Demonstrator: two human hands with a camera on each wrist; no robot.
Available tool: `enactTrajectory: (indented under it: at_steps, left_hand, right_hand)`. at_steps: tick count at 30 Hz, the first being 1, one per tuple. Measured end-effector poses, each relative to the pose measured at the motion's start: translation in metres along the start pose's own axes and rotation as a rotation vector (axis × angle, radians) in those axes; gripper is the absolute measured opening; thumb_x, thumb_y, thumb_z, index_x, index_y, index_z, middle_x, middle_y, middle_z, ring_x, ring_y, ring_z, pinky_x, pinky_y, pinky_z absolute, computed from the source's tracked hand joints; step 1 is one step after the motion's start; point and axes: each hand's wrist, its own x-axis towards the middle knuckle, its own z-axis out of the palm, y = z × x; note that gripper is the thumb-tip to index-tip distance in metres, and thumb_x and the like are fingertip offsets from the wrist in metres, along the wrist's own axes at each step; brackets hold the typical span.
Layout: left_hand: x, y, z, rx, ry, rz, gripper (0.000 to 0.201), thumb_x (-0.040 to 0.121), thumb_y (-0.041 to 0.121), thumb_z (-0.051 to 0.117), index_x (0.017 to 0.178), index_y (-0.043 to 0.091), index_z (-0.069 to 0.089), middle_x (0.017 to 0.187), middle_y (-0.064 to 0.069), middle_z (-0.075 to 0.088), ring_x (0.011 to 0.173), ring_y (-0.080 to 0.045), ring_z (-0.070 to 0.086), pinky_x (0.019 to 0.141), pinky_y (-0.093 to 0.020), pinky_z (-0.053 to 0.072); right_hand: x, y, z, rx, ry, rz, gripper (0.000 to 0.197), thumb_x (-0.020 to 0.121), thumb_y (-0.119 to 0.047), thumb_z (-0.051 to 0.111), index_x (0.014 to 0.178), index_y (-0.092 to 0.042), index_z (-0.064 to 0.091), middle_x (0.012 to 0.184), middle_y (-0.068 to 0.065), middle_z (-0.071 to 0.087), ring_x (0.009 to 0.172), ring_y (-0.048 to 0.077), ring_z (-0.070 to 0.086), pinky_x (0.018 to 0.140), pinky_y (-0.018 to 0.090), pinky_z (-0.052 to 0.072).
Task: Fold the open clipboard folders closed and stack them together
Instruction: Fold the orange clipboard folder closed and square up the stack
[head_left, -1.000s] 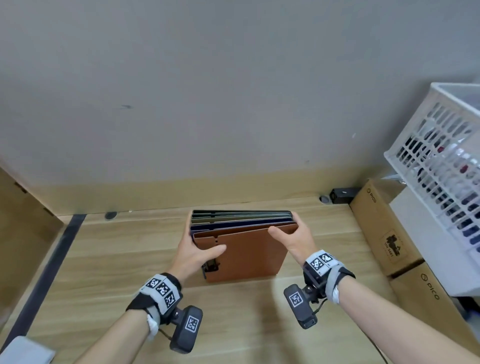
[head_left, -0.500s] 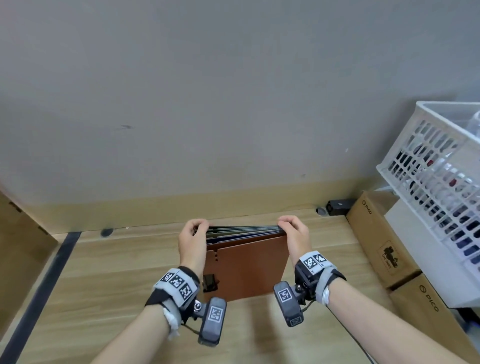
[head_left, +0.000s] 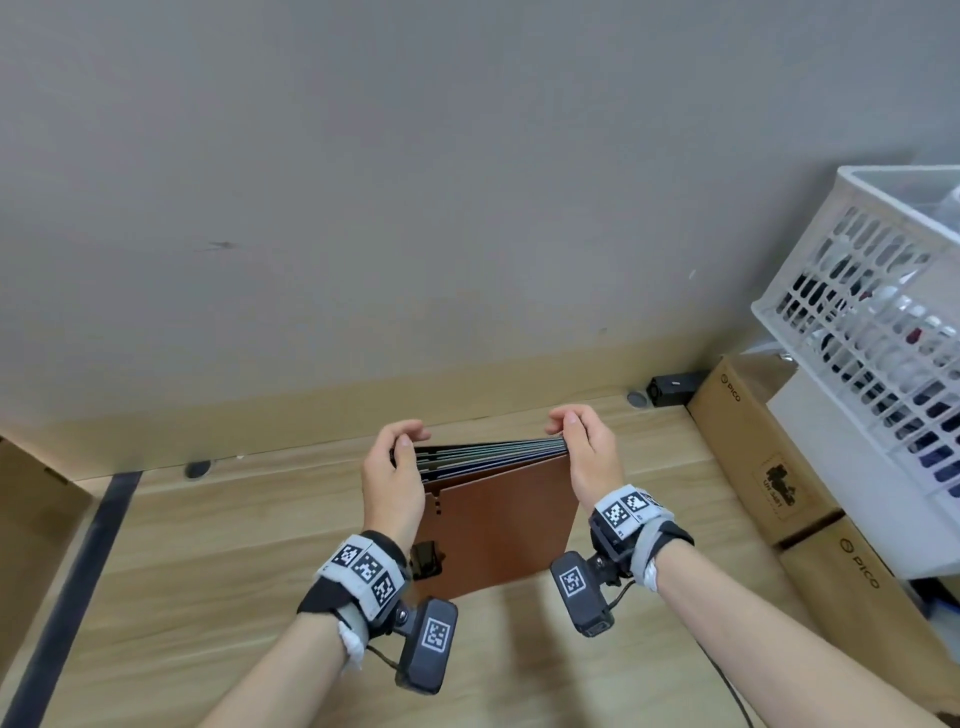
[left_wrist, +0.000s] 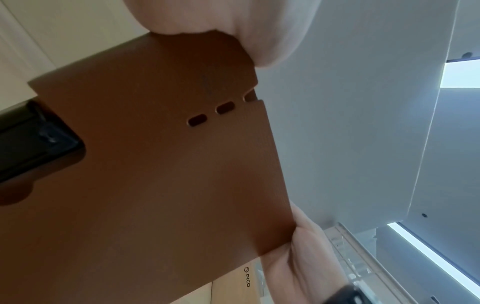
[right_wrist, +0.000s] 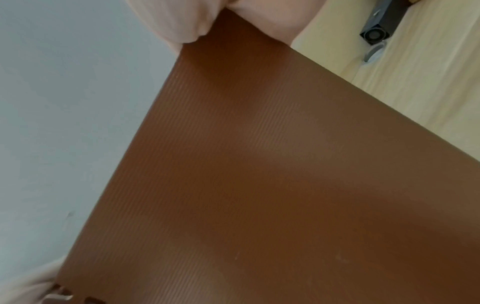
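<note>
Folders (head_left: 493, 462) stand bunched on edge on the tabletop (head_left: 208, 561), brown cover facing the person. The left hand (head_left: 392, 470) grips their upper left corner, the right hand (head_left: 589, 452) the upper right, fingers curled over the top. A white basket (head_left: 810, 291) at right holds dark and pale items, too blurred to identify.
</note>
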Motion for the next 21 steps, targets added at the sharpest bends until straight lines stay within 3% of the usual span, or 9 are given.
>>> enactTrajectory:
  at_steps: [3, 5, 6, 8, 11, 14, 18, 21]
  left_hand:
    - [0.000, -0.004, 0.003, 0.013, 0.035, -0.018, 0.029, 0.101, 0.009, 0.037, 0.101, 0.018, 0.065, 0.092, 0.008, 0.068, 0.071, 0.015, 0.056, 0.063, 0.003, 0.038]
    - [-0.003, -0.006, 0.004, 0.024, 0.049, -0.026, 0.027, 0.100, 0.010, 0.041, 0.099, 0.016, 0.068, 0.079, 0.012, 0.061, 0.056, 0.010, 0.051, 0.054, 0.000, 0.039]
    - [-0.003, -0.006, 0.004, 0.027, 0.050, -0.015, 0.026, 0.099, 0.011, 0.044, 0.096, 0.016, 0.069, 0.077, 0.013, 0.060, 0.057, 0.008, 0.051, 0.055, -0.002, 0.039]
    - [-0.003, -0.006, 0.001, 0.017, 0.037, 0.010, 0.022, 0.097, 0.014, 0.050, 0.090, 0.016, 0.070, 0.083, 0.012, 0.066, 0.074, 0.005, 0.057, 0.070, -0.010, 0.042]
    - [-0.005, -0.009, -0.001, -0.002, -0.002, 0.047, 0.017, 0.093, 0.026, 0.060, 0.081, 0.016, 0.067, 0.084, 0.002, 0.069, 0.084, -0.008, 0.062, 0.082, -0.026, 0.047]
    - [-0.008, -0.005, -0.007, 0.040, -0.071, 0.155, 0.003, 0.086, 0.018, 0.069, 0.086, 0.020, 0.069, 0.093, 0.004, 0.066, 0.094, -0.006, 0.062, 0.093, -0.029, 0.048]
    - [0.000, -0.006, -0.019, 0.152, -0.266, 0.199, 0.032, 0.074, 0.028, 0.083, 0.103, 0.025, 0.070, 0.107, 0.008, 0.062, 0.105, -0.005, 0.060, 0.095, -0.024, 0.046]
    - [0.002, -0.007, -0.024, 0.243, -0.322, 0.191, 0.042, 0.066, 0.033, 0.088, 0.102, 0.026, 0.069, 0.103, 0.007, 0.061, 0.100, -0.006, 0.061, 0.091, -0.024, 0.047]
  right_hand:
    - [-0.001, 0.002, 0.009, 0.011, 0.078, 0.008, 0.028, 0.099, -0.013, 0.038, 0.094, -0.017, 0.065, 0.087, -0.003, 0.068, 0.086, 0.007, 0.062, 0.077, 0.015, 0.042]
    - [-0.004, 0.004, 0.013, 0.026, 0.131, 0.021, 0.027, 0.096, -0.012, 0.041, 0.089, -0.019, 0.067, 0.082, -0.003, 0.068, 0.085, 0.011, 0.063, 0.076, 0.019, 0.043]
    - [-0.003, 0.005, 0.014, 0.026, 0.141, 0.019, 0.027, 0.096, -0.013, 0.041, 0.088, -0.020, 0.067, 0.080, -0.004, 0.068, 0.083, 0.011, 0.064, 0.076, 0.020, 0.043]
    - [-0.002, 0.005, 0.013, 0.012, 0.139, 0.006, 0.028, 0.097, -0.013, 0.040, 0.088, -0.021, 0.065, 0.076, -0.007, 0.065, 0.079, 0.005, 0.061, 0.075, 0.016, 0.042]
    - [0.000, 0.006, 0.009, 0.015, 0.105, -0.020, 0.027, 0.097, -0.009, 0.040, 0.089, -0.016, 0.064, 0.074, -0.009, 0.061, 0.071, -0.004, 0.056, 0.070, 0.008, 0.040]
    - [0.002, 0.006, 0.009, 0.021, 0.101, -0.017, 0.027, 0.096, -0.009, 0.040, 0.086, -0.018, 0.064, 0.075, -0.007, 0.061, 0.070, -0.002, 0.055, 0.067, 0.009, 0.040]
    - [0.005, 0.007, 0.009, 0.051, 0.089, -0.002, 0.027, 0.093, -0.012, 0.040, 0.082, -0.023, 0.062, 0.076, -0.009, 0.060, 0.067, 0.001, 0.053, 0.065, 0.013, 0.041]
    - [0.005, 0.007, 0.006, 0.081, 0.064, -0.003, 0.027, 0.095, -0.009, 0.042, 0.080, -0.019, 0.062, 0.074, -0.007, 0.059, 0.061, 0.003, 0.048, 0.059, 0.012, 0.039]
